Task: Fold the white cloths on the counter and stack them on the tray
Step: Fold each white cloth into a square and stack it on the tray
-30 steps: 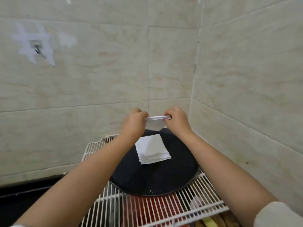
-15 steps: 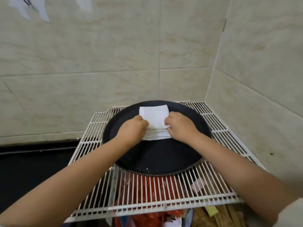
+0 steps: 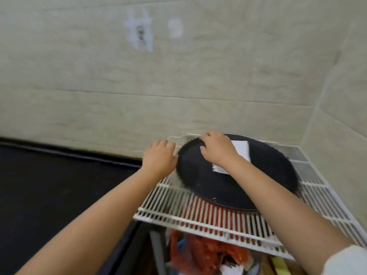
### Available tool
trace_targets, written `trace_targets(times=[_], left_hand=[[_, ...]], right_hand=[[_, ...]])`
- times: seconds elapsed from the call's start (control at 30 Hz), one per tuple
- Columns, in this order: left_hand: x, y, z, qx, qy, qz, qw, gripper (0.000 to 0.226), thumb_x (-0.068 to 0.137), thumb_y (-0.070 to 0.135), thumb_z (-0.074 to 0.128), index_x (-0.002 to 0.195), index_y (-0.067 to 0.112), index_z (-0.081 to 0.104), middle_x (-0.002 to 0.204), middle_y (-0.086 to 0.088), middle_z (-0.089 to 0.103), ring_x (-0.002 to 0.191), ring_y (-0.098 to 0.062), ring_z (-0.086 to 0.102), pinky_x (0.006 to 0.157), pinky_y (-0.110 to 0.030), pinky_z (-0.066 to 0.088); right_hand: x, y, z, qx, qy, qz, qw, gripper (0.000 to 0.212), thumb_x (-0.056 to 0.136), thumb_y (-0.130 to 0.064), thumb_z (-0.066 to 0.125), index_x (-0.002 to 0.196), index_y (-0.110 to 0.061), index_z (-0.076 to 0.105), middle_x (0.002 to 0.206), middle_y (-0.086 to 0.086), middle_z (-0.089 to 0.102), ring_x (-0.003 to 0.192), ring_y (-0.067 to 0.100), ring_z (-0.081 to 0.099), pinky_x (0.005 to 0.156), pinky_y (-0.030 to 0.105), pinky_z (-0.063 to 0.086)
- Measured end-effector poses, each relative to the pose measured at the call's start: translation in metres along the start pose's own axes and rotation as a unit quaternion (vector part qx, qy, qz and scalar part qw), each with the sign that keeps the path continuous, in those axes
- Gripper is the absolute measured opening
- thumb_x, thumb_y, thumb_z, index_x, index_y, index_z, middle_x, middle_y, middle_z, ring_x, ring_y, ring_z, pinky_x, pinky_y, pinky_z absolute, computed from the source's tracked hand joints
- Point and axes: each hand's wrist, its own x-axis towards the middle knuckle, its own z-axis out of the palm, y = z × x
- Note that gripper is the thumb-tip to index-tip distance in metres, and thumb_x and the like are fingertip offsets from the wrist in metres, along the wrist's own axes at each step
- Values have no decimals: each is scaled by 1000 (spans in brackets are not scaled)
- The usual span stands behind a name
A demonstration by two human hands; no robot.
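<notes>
White cloth stack (image 3: 241,150) released, left hand (image 3: 158,160) off tray (image 3: 268,175)

This looks like a kitchen corner, probably in a home, though the blurred view leaves that unsure. Pale marbled wall tiles (image 3: 198,80) meet at a corner above a dark counter (image 3: 59,185), and a white wire rack (image 3: 228,219) carries a round black tray (image 3: 228,187). Red bags (image 3: 208,255) are crammed beneath it.
</notes>
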Motion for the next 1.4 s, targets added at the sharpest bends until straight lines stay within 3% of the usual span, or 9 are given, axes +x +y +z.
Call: trace_targets(times=[0.1,0.17,0.23,0.47,0.83,1.1,1.4], left_hand=[[-44,-75,-25,67,-12,-104,992,56,95,44,37,144,20,26,153,-11,20,143,-29,11,113,-43,17],[-79,-124,-40,95,-9,-165,982,59,96,49,32,147,24,17,157,-8,8,145,-29,0,115,-46,10],[-118,-172,-54,105,-8,-223,969,59,96,49,31,148,25,15,158,-8,5,145,-29,-3,115,-47,8],[-255,-330,-76,119,-55,-377,917,57,98,47,26,148,23,13,157,-10,5,145,-27,-3,116,-47,8],[-406,-581,-111,148,-102,-488,854,56,99,46,21,148,22,11,157,-13,3,145,-29,-5,117,-46,5],[-433,-751,-96,151,-101,-533,827,56,99,46,22,148,23,10,157,-12,4,145,-28,-5,117,-46,6],[-408,-968,-95,162,-109,-565,802,56,99,45,23,148,21,12,157,-12,6,145,-27,-3,116,-46,6]], right_hand=[[17,-80,5,24,-36,-82,996,49,94,-32,42,140,-17,33,152,13,21,141,32,14,113,45,15],[24,-139,11,27,-63,-130,989,58,95,-41,38,146,-26,15,157,8,-1,143,31,-8,114,52,-1],[26,-201,19,37,-68,-178,981,61,95,-46,35,147,-30,7,157,6,-10,142,31,-17,113,54,-7],[13,-416,68,39,-112,-311,943,61,96,-47,32,147,-30,3,156,7,-13,141,32,-19,113,54,-6],[29,-730,101,73,-128,-401,904,62,96,-47,29,147,-27,0,156,8,-11,142,31,-17,114,53,-4],[86,-904,161,85,-141,-457,874,62,97,-45,30,147,-27,0,156,9,-11,142,32,-17,114,54,-4],[208,-1089,227,95,-159,-483,856,61,97,-46,29,147,-28,0,156,9,-11,142,32,-16,114,52,-3]])
